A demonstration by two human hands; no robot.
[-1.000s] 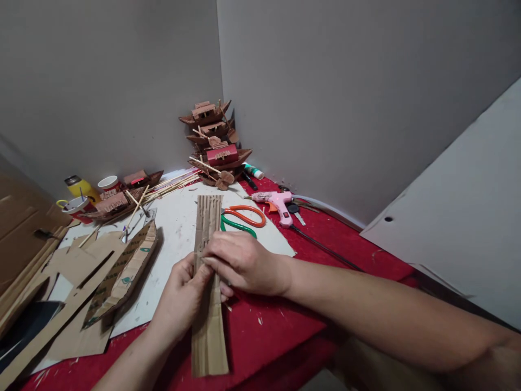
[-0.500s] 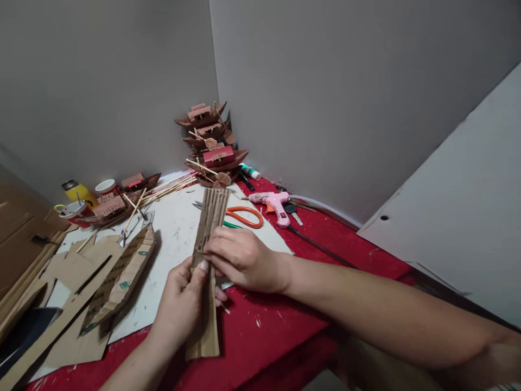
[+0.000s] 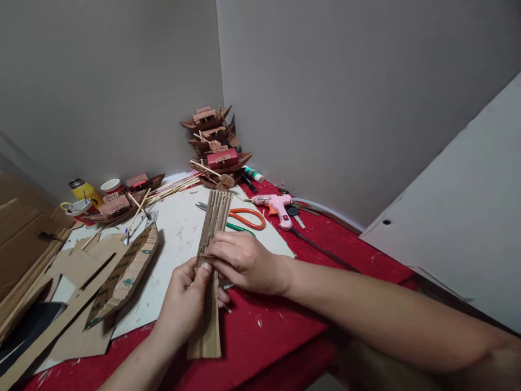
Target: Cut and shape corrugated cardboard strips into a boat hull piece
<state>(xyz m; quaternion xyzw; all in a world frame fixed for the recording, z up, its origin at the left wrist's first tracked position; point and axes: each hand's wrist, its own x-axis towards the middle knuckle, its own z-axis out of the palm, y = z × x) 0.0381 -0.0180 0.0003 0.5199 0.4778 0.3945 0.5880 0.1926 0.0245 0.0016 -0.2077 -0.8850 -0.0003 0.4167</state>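
Note:
A long ribbed cardboard strip (image 3: pixel 209 331) is held upright-slanted over the front of the table. My left hand (image 3: pixel 189 296) grips its left edge, thumb on the face and fingertips showing behind at the right. My right hand (image 3: pixel 244 260) pinches the strip's surface near the middle, just above my left thumb. Under the fingers the detail is hidden. Behind the strip lie scissors (image 3: pixel 248 219) with orange and green handles. A cardboard boat hull (image 3: pixel 128 277) rests to the left.
A pink glue gun (image 3: pixel 279 206) lies on the red cloth (image 3: pixel 268 342), its cord running right. Stacked model boats (image 3: pixel 222 157) stand in the corner. Cups, a yellow bottle (image 3: pixel 87 193), thin sticks (image 3: pixel 175 187) and cardboard pieces (image 3: pixel 81 342) are at the left.
The view has shifted slightly, so the background sits a little further right and lower. Both hands keep their hold on the strip, with hardly any movement.

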